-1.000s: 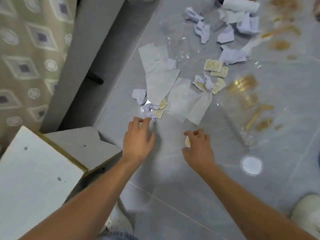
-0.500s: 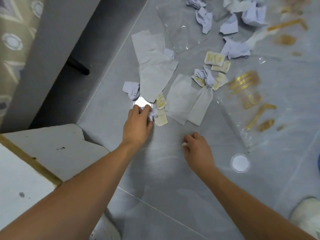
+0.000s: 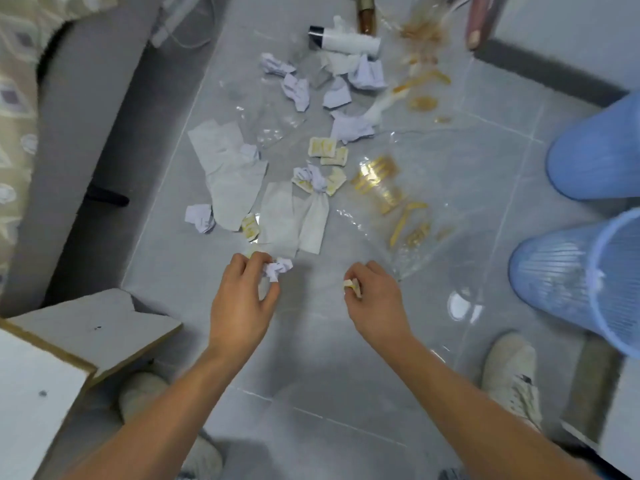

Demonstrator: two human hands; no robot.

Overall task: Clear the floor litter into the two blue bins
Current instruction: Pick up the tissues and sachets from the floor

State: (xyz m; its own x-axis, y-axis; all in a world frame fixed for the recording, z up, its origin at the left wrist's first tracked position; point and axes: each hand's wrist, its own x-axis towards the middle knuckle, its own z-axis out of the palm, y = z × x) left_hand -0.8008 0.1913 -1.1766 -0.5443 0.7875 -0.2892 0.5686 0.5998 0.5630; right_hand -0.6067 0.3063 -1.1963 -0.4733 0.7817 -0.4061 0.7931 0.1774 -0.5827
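Litter is spread across the grey tiled floor point(image 3: 346, 358) ahead of the person. Left hand point(image 3: 242, 299): fingers curled round a crumpled white paper ball point(image 3: 278, 266), which is pinched at the fingertips just above the floor. Right hand point(image 3: 375, 299): fingers clenched on a small yellowish scrap point(image 3: 350, 284), held at the thumb side.

Beyond the hands, flat pieces of grey-white tissue point(image 3: 235, 178) are seen overlapping one another, with a second crumpled paper ball point(image 3: 199, 216) just beside them on the left. Small yellow-printed wrappers point(image 3: 322, 147) lie near the middle of the pile. A clear plastic bag with gold print point(image 3: 391, 199) is spread to the right. Further off, more crumpled paper point(image 3: 367, 76) and a white tube with a black cap point(image 3: 343, 42) are noted.

Two blue bins stand at the right edge: the nearer bin point(image 3: 581, 278), ribbed, and the farther bin point(image 3: 595, 150) behind it. Both are well apart from the hands.

A pale shoe point(image 3: 512, 379) is seen below the nearer bin. White boards point(image 3: 69, 341) lie at lower left.
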